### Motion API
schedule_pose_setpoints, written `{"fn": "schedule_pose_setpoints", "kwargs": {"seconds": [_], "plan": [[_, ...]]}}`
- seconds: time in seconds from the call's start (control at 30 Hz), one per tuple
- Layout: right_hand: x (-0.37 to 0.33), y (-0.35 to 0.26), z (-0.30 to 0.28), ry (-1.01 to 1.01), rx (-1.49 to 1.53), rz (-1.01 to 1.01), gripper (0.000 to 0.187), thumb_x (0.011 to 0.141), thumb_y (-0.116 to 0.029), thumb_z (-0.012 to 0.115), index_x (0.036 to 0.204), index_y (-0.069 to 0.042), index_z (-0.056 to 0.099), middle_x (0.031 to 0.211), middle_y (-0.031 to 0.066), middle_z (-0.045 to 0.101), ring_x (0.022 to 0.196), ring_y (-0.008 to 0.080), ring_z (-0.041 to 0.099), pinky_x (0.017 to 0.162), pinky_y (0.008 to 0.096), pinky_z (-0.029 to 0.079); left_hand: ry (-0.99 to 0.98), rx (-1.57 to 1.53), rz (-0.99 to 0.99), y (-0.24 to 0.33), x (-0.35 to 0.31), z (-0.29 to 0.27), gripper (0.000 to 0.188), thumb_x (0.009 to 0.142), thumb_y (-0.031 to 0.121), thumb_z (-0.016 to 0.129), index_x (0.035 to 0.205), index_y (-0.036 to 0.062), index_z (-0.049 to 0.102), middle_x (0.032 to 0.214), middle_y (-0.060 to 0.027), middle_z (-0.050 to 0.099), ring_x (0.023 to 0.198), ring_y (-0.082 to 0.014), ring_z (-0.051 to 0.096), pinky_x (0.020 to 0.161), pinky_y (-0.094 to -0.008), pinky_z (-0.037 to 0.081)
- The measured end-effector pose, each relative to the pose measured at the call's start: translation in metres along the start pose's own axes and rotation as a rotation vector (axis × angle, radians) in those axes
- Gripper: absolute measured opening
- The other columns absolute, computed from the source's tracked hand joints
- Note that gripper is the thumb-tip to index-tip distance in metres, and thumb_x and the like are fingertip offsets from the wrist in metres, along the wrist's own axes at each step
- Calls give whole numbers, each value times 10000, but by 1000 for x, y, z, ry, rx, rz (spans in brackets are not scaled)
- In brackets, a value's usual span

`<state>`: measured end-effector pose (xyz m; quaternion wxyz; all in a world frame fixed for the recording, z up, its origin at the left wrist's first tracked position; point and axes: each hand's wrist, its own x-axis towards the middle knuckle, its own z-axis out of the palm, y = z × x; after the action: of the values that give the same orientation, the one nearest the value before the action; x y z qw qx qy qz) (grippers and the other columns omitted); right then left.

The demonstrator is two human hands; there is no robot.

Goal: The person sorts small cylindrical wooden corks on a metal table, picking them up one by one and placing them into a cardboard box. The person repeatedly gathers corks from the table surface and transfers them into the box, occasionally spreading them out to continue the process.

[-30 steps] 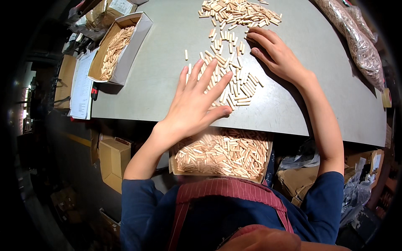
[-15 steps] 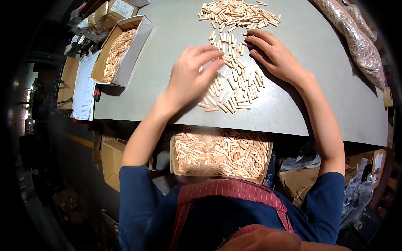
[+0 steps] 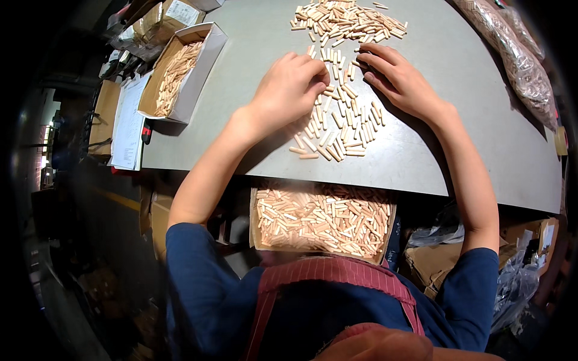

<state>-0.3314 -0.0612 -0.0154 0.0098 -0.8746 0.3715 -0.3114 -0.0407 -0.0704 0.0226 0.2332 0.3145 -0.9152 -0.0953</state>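
Observation:
Short pale wooden dowels (image 3: 355,129) lie spread over the grey tabletop between my hands. A denser heap of dowels (image 3: 346,21) lies beyond them at the far side. At the left edge of the spread, my left hand (image 3: 292,87) is closed, thumb and forefinger pinched together at a wooden dowel (image 3: 329,88) that is mostly covered by the fingertips. My right hand (image 3: 394,78) rests at the right edge of the spread, just below the heap. Its fingers are stretched out and slightly apart, the fingertips beside a few dowels, with nothing held in them.
Below the table's front edge (image 3: 337,182) sits an open cardboard box (image 3: 256,231) full of dowels. A white box (image 3: 201,72) with more dowels stands at the left, next to papers (image 3: 127,129). Clear plastic bags (image 3: 509,63) lie at the far right.
My left hand has moved slightly up and to the right, and its fingers have gone from apart to pinched. The right hand stays nearly where it was.

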Motion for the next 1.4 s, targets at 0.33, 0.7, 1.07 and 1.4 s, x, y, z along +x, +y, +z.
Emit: {"fn": "schedule_pose_setpoints", "kwargs": {"seconds": [0.33,0.7,1.07,1.4], "plan": [[-1,2,-1,-39,-8,24,365,1053,-258,651,1341,-34,652,1453,197,599,1297,387,593,1098,456,497,-218,54,-169,14,16,-10,184,907,187,722,1013,38,699,999,-126,736,982,-346,644,889,-452,507],[-1,2,-2,-53,-31,53,380,1060,-253,647,1371,-36,644,1471,191,590,1320,377,591,1116,449,497,607,-145,-325,-79,-39,-97,205,1054,170,637,1126,27,766,979,-60,773,865,-138,675,808,-305,537],[-4,1,-3,-146,-10,171,469,1093,-310,584,1473,-39,551,1575,170,509,1434,360,511,1188,434,440,227,121,-159,-39,-90,-47,417,1023,107,575,1422,-10,598,1453,-236,612,1368,-410,553,1160,-481,423],[-5,2,-5,-143,-32,166,504,1110,-368,559,1500,-49,530,1578,169,513,1376,377,567,1146,436,482,-160,-125,-7,22,-76,-6,615,1102,253,496,1614,-54,346,1646,-276,397,1567,-426,326,1299,-508,213]]}}
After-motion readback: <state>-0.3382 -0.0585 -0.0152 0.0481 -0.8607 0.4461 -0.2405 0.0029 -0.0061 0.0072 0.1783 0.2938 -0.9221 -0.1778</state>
